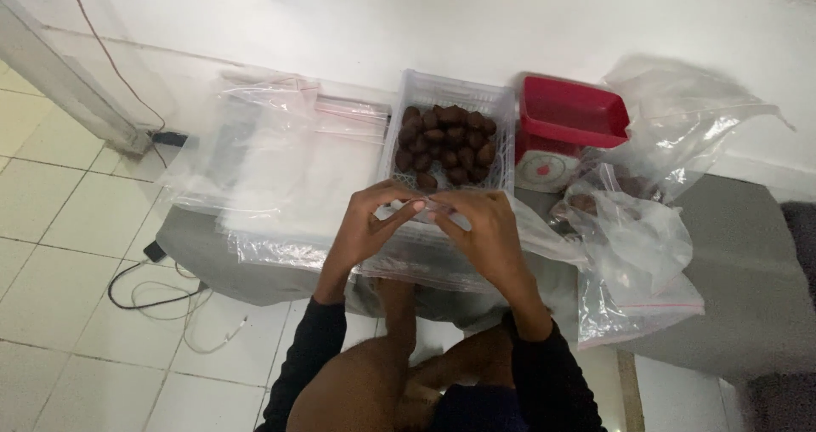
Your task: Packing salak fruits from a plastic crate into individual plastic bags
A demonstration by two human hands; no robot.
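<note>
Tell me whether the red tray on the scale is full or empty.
Empty. The red tray on the kitchen scale shows only bare red floor; the dates sit in the white basket.

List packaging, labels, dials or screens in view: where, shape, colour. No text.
Clear zip bag: pinched by left hand and right hand.
Clear bags: flat pile, left.
Crumpled clear bags: right, pink-edged.
Clear mesh basket: centre, holds brown dates.
Kitchen scale: red tray, white round dial.

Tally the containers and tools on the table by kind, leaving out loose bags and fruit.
White mesh basket holding dark fruit: 1
Red scale tray: 1
White kitchen scale: 1
Total: 3
</note>
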